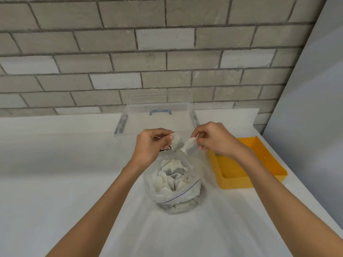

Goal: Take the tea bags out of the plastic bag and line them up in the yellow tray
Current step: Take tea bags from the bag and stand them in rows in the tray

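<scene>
Grey brick wall (pixel 111 52) backs a white counter (pixel 55 182), and the work sits in the middle of it, close in front of the person. A clear plastic bag (pixel 193 193) stands slumped on the counter with its zip mouth open upward, probably so the contents can be lifted straight out; inside lies a crumpled heap of white tea bags (pixel 172 175), many of them, overlapping and hard to count. Both hands are raised just above the bag's mouth. The left hand (pixel 150 145) has its fingers curled, pinching one tea bag (pixel 177 143) by its top between thumb and fingertips, and the right hand (pixel 217 140) pinches a second tea bag (pixel 190 148) the same way. The two sachets hang close together, almost touching, which suggests they are being pulled apart, perhaps with strings tangled, though the strings are too thin to follow. A dark printed tag (pixel 166 148) shows just below the left hand. To the right, near the bag, the yellow tray (pixel 233 184) waits within easy reach of the right hand; no tea bag shows in it yet, so the lining-up looks barely begun. Behind the hands a clear storage box (pixel 159 106) with a blue clip sits against the wall, and what it holds cannot be made out.
</scene>
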